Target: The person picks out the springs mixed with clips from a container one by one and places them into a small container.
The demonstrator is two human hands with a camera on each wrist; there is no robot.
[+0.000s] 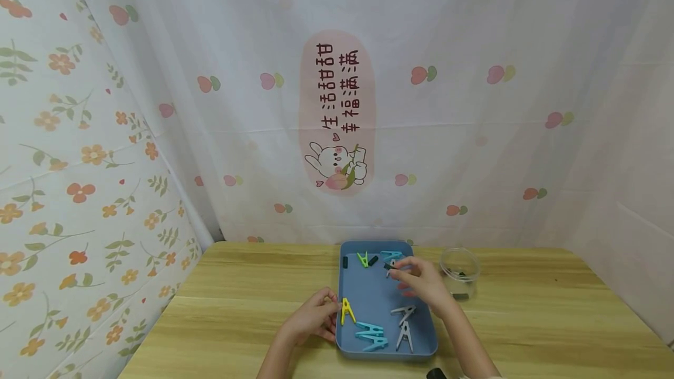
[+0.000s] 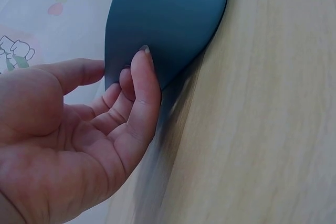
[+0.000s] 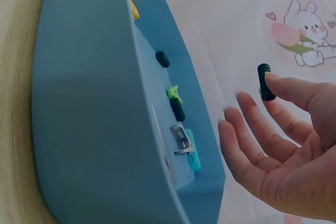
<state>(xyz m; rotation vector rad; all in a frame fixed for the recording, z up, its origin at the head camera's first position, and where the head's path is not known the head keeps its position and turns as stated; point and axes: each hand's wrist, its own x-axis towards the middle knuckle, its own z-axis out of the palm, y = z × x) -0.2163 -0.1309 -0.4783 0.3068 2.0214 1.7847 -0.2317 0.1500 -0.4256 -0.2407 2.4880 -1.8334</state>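
My right hand point(image 1: 423, 284) pinches a small dark green ribbed cylinder point(image 3: 266, 82) between thumb and fingertip, above the far right part of a blue tray point(image 1: 368, 291). At the tray's near left side, my left hand point(image 1: 314, 314) grips the wall, its thumb at the rim and the other fingers curled against the outside. Just inside, a yellow clothespin point(image 1: 346, 311) leans by that wall. Two more dark green cylinders point(image 1: 345, 262) lie at the tray's far end, around a lime green clothespin point(image 1: 363, 259). Light blue clothespins point(image 1: 370, 330) and grey clothespins point(image 1: 404, 338) lie nearer.
Right of the tray stands a clear round container point(image 1: 476, 269) with dark bits inside. A dark piece point(image 1: 460, 296) shows at its near side. Another black object point(image 1: 436, 374) pokes in at the bottom edge. Behind the wooden table point(image 1: 253, 274) hangs a patterned curtain point(image 1: 447, 133).
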